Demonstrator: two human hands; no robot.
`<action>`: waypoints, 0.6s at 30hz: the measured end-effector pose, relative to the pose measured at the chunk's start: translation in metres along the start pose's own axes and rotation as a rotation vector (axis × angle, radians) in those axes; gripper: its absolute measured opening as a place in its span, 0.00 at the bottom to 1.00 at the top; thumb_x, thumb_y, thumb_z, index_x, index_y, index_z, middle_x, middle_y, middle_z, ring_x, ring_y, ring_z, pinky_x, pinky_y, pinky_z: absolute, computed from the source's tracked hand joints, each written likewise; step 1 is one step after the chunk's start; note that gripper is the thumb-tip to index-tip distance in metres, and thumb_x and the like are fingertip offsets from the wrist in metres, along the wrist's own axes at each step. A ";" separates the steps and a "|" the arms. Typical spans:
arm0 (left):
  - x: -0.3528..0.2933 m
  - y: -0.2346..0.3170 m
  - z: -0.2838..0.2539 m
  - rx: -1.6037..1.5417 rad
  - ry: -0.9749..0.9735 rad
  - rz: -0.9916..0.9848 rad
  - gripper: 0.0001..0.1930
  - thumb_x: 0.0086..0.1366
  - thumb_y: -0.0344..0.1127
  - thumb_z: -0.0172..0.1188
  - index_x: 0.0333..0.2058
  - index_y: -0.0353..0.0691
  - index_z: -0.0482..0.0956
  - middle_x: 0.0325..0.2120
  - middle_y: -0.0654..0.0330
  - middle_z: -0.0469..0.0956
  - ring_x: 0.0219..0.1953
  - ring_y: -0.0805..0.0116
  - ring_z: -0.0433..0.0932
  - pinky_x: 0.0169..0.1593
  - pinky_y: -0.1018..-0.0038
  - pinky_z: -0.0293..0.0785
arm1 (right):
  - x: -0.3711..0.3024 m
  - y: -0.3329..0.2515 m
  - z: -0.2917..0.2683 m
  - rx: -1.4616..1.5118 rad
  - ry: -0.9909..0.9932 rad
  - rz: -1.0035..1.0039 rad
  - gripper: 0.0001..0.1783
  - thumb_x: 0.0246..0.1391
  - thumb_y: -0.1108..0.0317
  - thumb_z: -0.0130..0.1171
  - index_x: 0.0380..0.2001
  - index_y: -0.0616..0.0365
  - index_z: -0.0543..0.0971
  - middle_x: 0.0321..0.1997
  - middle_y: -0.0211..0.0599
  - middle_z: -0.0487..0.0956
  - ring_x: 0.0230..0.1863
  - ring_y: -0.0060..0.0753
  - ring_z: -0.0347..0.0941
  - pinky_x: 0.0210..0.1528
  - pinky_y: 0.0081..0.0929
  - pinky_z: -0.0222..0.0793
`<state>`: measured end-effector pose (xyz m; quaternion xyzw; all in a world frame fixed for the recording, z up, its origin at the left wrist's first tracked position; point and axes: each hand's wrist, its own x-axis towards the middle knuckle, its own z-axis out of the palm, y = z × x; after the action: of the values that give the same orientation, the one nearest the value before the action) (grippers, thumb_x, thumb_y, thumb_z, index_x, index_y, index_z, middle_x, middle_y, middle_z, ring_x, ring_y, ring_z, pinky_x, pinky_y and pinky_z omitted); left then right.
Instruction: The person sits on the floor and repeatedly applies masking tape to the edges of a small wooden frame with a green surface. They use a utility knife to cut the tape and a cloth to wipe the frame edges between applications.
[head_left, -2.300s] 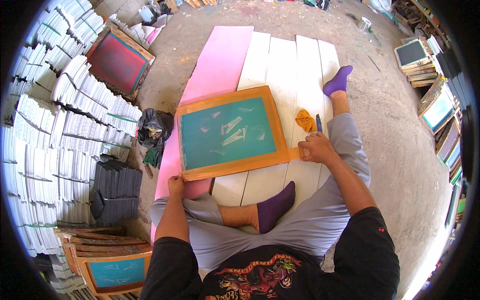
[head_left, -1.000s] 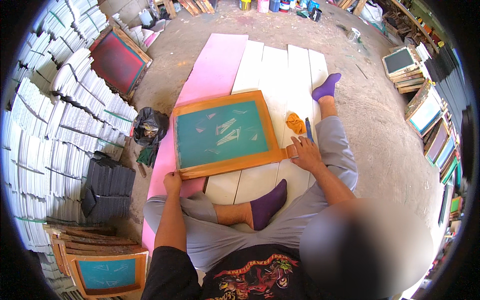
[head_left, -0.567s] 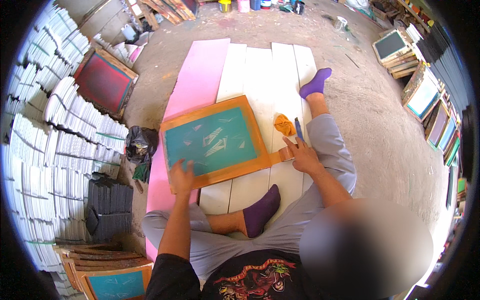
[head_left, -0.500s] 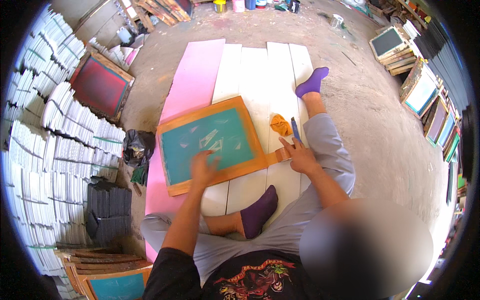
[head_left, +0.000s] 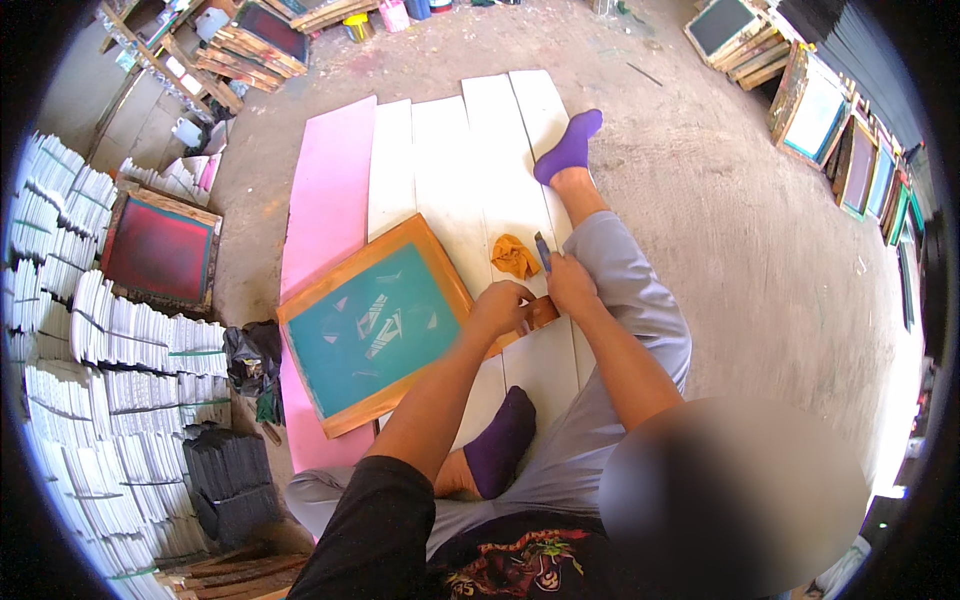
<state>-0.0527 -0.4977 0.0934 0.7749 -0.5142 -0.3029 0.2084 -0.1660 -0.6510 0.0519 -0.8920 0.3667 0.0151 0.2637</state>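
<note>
A wooden-framed silk screen (head_left: 375, 320) with a teal mesh and pale shapes lies turned on the boards. At its right edge sits a roll of brown tape (head_left: 542, 314), and a tape strip runs from the roll toward the frame. My left hand (head_left: 500, 308) has its fingers closed at the roll's left side. Just right of the roll, my right hand (head_left: 572, 285) is closed around the lower part of a blue utility knife (head_left: 542, 252), whose far end shows above the fingers. A crumpled orange cloth (head_left: 514, 257) lies beyond my left hand.
White and pink boards (head_left: 325, 200) lie under the screen and my legs. Strapped white stacks (head_left: 120, 400) and a black stack (head_left: 232, 482) stand at left, near a black plastic bag (head_left: 252, 358). More framed screens (head_left: 815, 115) lean at far right.
My left hand has left the screen's mesh and moved right to the tape roll. My right hand has shifted from the roll onto the knife. The whole view has turned somewhat.
</note>
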 end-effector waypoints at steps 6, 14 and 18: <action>0.009 0.008 -0.008 0.022 -0.126 -0.153 0.13 0.58 0.41 0.68 0.41 0.47 0.90 0.38 0.47 0.86 0.41 0.50 0.85 0.49 0.59 0.80 | 0.025 -0.008 0.003 -0.076 -0.040 0.176 0.17 0.59 0.68 0.60 0.47 0.67 0.73 0.47 0.63 0.82 0.50 0.63 0.80 0.54 0.51 0.77; 0.017 0.018 -0.015 0.095 -0.264 -0.387 0.19 0.58 0.53 0.72 0.44 0.52 0.89 0.45 0.57 0.86 0.52 0.56 0.82 0.54 0.54 0.76 | -0.024 -0.013 -0.041 -0.013 0.142 0.115 0.20 0.60 0.68 0.54 0.52 0.70 0.69 0.44 0.68 0.81 0.48 0.67 0.80 0.53 0.56 0.76; 0.027 -0.019 0.010 0.066 -0.242 -0.233 0.17 0.60 0.49 0.70 0.42 0.47 0.89 0.40 0.53 0.86 0.47 0.54 0.84 0.49 0.57 0.78 | -0.117 -0.038 -0.086 0.115 0.103 0.091 0.20 0.60 0.69 0.52 0.53 0.67 0.68 0.41 0.70 0.80 0.45 0.73 0.79 0.49 0.60 0.74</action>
<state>-0.0391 -0.5155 0.0676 0.7935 -0.4519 -0.3990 0.0828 -0.2408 -0.5942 0.1690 -0.8575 0.4202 -0.0401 0.2941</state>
